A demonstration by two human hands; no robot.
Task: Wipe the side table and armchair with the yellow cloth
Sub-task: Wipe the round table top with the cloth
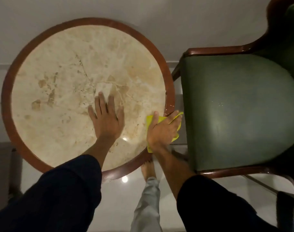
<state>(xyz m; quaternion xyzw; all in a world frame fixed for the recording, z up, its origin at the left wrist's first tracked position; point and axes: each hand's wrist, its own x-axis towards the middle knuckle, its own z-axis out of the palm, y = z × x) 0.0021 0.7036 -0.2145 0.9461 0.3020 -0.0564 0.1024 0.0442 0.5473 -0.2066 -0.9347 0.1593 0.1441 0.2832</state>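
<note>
Pressing down on the yellow cloth (pixel 150 122), the right hand (pixel 163 129) holds it against the right edge of the side table (pixel 59 77), on the brown wooden rim. The fingers (pixel 174 115) of this hand are curled over the cloth and grip it, and the fingertips reach past the rim toward the chair. Bits of the cloth stick out above the thumb, below the wrist and beside the little finger. The left hand (pixel 107 120) lies flat on the pale stone top of the table, near the middle, with its fingers spread out and holding nothing. The table is round, with a cream marbled top and a ring of wood all around it. Just beside the table, on the right, stands the armchair (pixel 240 106) with a green seat and a dark wooden frame. There is a thin gap between the two. Both arms wear dark sleeves (pixel 62 195). Below the table edge, a bare foot (pixel 148 169) and a grey trouser leg stand on the shiny floor (pixel 116 206).
</note>
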